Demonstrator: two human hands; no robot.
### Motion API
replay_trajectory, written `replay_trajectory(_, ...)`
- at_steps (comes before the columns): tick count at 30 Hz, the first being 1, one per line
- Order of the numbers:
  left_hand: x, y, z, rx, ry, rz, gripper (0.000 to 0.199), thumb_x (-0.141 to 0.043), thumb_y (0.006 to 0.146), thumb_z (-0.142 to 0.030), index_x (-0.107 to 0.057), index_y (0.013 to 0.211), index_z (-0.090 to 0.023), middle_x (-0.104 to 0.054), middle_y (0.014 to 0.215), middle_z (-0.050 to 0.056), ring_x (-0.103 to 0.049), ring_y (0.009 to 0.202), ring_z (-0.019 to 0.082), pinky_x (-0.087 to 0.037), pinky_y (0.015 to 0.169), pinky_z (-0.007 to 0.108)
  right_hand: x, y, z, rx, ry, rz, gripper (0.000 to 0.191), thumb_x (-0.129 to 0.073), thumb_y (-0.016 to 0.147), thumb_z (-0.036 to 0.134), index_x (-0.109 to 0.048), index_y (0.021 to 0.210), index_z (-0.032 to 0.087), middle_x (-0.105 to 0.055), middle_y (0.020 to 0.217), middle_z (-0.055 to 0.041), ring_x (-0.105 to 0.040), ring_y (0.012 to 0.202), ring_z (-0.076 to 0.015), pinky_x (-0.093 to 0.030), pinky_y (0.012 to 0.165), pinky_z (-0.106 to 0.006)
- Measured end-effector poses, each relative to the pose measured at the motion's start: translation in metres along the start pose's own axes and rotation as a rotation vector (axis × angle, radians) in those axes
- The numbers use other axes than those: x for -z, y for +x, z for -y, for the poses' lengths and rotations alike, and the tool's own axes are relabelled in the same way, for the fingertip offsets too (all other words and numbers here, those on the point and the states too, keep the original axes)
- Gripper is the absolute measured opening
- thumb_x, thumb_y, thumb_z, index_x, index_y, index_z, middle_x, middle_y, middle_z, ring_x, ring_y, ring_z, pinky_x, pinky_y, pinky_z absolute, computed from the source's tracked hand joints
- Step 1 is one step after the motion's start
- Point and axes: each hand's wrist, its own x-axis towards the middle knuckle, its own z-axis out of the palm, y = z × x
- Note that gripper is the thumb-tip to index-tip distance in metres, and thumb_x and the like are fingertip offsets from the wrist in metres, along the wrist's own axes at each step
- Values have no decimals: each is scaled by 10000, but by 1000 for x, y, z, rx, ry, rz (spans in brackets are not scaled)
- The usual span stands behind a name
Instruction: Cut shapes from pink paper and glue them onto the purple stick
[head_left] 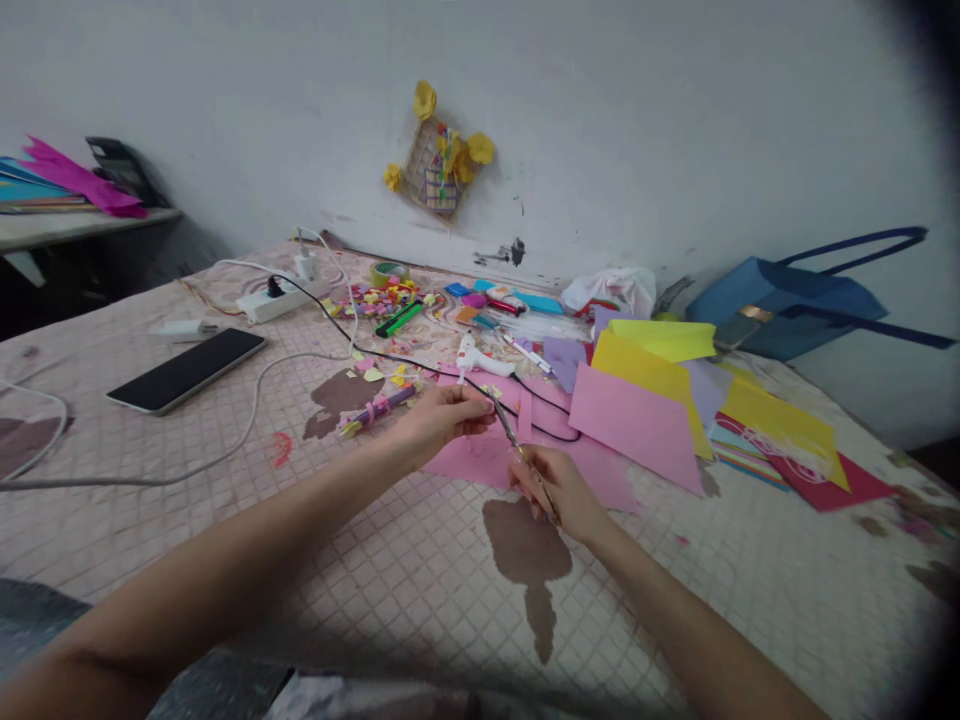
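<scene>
Gripping a slim metal tool (505, 425) in the right hand (570, 487), just right of and below the center of the frame, with the tip angled up and left. Bending the fingers of the left hand (450, 415) into a narrow pinch near the center, just beside that tip; cannot tell whether fully closed or holding anything small. Can see pink paper (469, 458) beneath and beyond both hands on the bench (375, 560), with a white glue gun (487, 360) near the top of the paper. Can also make out a purple stick (397, 397) wrapped in pink, left of center; a phone (187, 370) and a white power strip (281, 298) at left; overlapping pink (637, 425) and yellow sheets (656, 385) right of center; and a blue bag (787, 300) at upper right, against the wall (637, 130).
</scene>
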Motion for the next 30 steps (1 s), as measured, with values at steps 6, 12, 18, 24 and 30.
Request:
replay_trajectory(6, -1, -1, 0, 10, 2, -24, 133, -705, 690, -164, -586, 687, -106, -639, 709, 41, -612, 669, 106, -464, 688, 254, 0, 2, 1, 11, -17, -2, 399, -444, 830, 503, -478, 609, 172, -385, 461, 62, -364, 365, -73, -271, 377, -207)
replay_trajectory(12, -1, 0, 1, 9, 10, -25, 139, -715, 682, -174, -591, 678, -112, -636, 698, 35, -607, 662, 104, -463, 684, 251, 0, 0, 2, -2, -7, 2, 388, -460, 818, 501, -476, 612, 172, -391, 479, 62, -367, 360, -70, -267, 367, -206)
replay_trajectory(18, -1, 1, 1, 2, 17, -32, 140, -724, 672, -179, -599, 670, -114, -637, 692, 38, -606, 661, 108, -466, 680, 253, 1, 1, 3, 6, -21, -8, 390, -456, 818, 497, -481, 606, 171, -404, 473, 59, -368, 355, -68, -265, 364, -202)
replay_trajectory(24, -1, 1, 1, 4, 12, -40, 130, -715, 678, -168, -594, 665, -122, -636, 692, 32, -602, 657, 101, -467, 679, 248, 1, 2, 2, -5, -24, -5, 389, -455, 817, 503, -473, 608, 175, -395, 468, 63, -373, 350, -71, -265, 359, -201)
replay_trajectory(30, 0, 1, 2, 1, 9, -36, 130, -717, 670, -182, -600, 665, -125, -634, 689, 29, -602, 658, 102, -472, 678, 243, 1, 1, 2, 2, -36, -5, 388, -452, 823, 497, -477, 611, 173, -394, 463, 65, -377, 348, -71, -267, 366, -201)
